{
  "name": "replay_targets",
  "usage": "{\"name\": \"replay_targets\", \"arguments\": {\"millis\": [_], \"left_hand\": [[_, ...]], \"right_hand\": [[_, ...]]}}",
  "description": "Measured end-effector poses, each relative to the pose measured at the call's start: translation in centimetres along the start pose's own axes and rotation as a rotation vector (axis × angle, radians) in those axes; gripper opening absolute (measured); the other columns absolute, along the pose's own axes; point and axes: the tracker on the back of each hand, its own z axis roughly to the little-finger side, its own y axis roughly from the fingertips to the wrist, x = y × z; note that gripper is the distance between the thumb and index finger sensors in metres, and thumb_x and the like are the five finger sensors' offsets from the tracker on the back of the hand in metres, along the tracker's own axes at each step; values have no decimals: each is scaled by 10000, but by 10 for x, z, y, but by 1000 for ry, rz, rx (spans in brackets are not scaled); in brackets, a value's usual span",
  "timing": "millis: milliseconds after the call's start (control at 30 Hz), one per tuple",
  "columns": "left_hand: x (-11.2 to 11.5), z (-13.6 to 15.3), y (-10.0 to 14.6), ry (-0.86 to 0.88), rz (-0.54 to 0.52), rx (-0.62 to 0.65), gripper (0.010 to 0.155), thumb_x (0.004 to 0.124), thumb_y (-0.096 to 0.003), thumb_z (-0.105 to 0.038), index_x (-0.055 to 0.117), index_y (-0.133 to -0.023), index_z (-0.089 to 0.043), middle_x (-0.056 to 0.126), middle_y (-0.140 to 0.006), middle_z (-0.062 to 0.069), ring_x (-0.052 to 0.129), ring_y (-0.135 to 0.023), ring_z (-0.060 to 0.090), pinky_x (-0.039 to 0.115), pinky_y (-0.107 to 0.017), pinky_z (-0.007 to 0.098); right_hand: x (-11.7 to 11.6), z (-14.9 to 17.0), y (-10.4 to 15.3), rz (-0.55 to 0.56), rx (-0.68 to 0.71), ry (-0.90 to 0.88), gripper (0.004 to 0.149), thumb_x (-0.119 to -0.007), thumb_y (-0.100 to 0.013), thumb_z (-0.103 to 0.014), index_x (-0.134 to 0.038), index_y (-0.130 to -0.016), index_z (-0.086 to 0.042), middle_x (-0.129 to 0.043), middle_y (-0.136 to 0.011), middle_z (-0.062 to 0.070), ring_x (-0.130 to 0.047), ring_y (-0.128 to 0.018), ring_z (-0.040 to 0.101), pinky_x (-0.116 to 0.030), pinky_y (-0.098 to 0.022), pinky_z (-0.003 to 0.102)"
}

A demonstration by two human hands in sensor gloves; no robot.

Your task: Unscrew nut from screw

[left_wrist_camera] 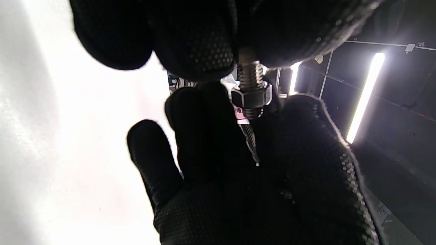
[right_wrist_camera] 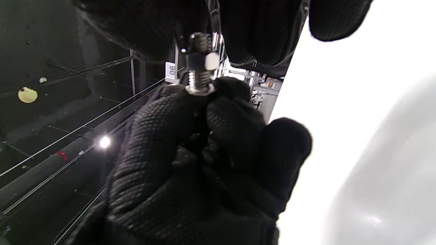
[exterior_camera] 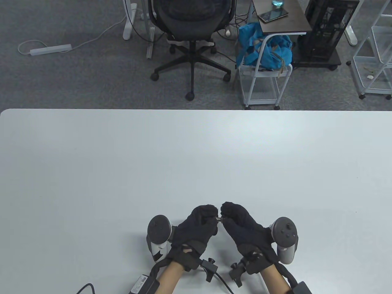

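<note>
Nut (left_wrist_camera: 251, 96) sits partway along the screw (left_wrist_camera: 250, 73), held in the air between both hands just above the near edge of the table (exterior_camera: 196, 159). Left hand (exterior_camera: 197, 228) fingertips pinch the screw's head end, and the right hand (exterior_camera: 242, 228) fingers (right_wrist_camera: 204, 23) close around the far end right by the nut. Looks like mid-unscrewing to me, threads showing on both sides. Next up, probably keep the screw locked still and twirl the nut off the free end without dropping it.
</note>
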Motion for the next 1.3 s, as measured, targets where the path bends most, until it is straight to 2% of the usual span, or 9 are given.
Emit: {"name": "replay_targets", "arguments": {"millis": [133, 333, 467, 567, 667, 833, 1000, 1200, 1300], "left_hand": [[1, 0, 0, -9, 6, 9, 474, 856, -471, -385, 777, -920, -256, 891, -835, 145, 982, -490, 176, 842, -500, 524], [1, 0, -1, -21, 13, 13, 472, 856, -470, -384, 779, -918, -258, 892, -833, 148, 983, -487, 175, 843, -498, 524], [1, 0, -1, -25, 12, 7, 472, 852, -471, -388, 776, -919, -260, 891, -833, 145, 982, -486, 171, 844, -497, 521], [0, 0, -1, 1, -5, -4, 471, 852, -472, -387, 775, -919, -260, 890, -834, 146, 980, -486, 172, 842, -499, 522], [0, 0, 0, 1, -5, -5, 470, 851, -473, -386, 775, -919, -259, 888, -835, 146, 980, -487, 172, 842, -498, 521], [1, 0, -1, -10, 6, 7, 470, 855, -471, -382, 777, -918, -261, 885, -839, 146, 979, -492, 173, 840, -502, 524], [2, -1, -1, -19, 16, 16, 469, 857, -469, -383, 779, -916, -263, 888, -835, 147, 981, -488, 170, 843, -499, 522], [1, 1, -1, -19, 12, 0, 482, 853, -472, -386, 783, -930, -251, 889, -828, 148, 979, -482, 168, 843, -497, 521], [1, 1, -1, -9, 6, -5, 493, 832, -477, -396, 789, -943, -241, 888, -824, 153, 977, -479, 166, 844, -495, 521]], "right_hand": [[0, 5, 1, 14, -76, 52, 675, -660, -569, -549, -674, -1023, -51, -816, -894, 243, -836, -722, 490, -660, -557, 690], [-3, 3, -1, -9, -59, 47, 555, -702, -565, -467, -742, -929, -50, -918, -714, 134, -933, -557, 369, -748, -523, 626], [-2, -3, -1, -12, -8, 45, 515, -764, -550, -367, -686, -980, -94, -869, -771, 125, -909, -613, 350, -742, -558, 615], [-1, -6, -1, -45, 14, 26, 495, -806, -538, -311, -679, -1006, -212, -694, -992, 152, -757, -848, 407, -640, -640, 656], [-1, -3, -1, -36, 6, -22, 573, -781, -549, -360, -605, -1071, -198, -589, -1066, 203, -659, -911, 459, -573, -652, 683], [1, 5, 1, 27, -74, 25, 676, -659, -573, -546, -642, -1047, -64, -702, -988, 268, -733, -819, 516, -601, -592, 702], [-3, 6, -1, -19, -94, 35, 576, -676, -569, -508, -787, -892, -43, -936, -697, 152, -933, -560, 398, -730, -518, 648], [-2, -3, -2, -14, -16, 58, 526, -768, -546, -382, -688, -960, -67, -872, -763, 120, -906, -618, 351, -734, -561, 619], [-1, -5, -1, -18, 14, 47, 510, -820, -529, -333, -681, -990, -165, -787, -885, 123, -827, -753, 388, -685, -612, 639]]}}
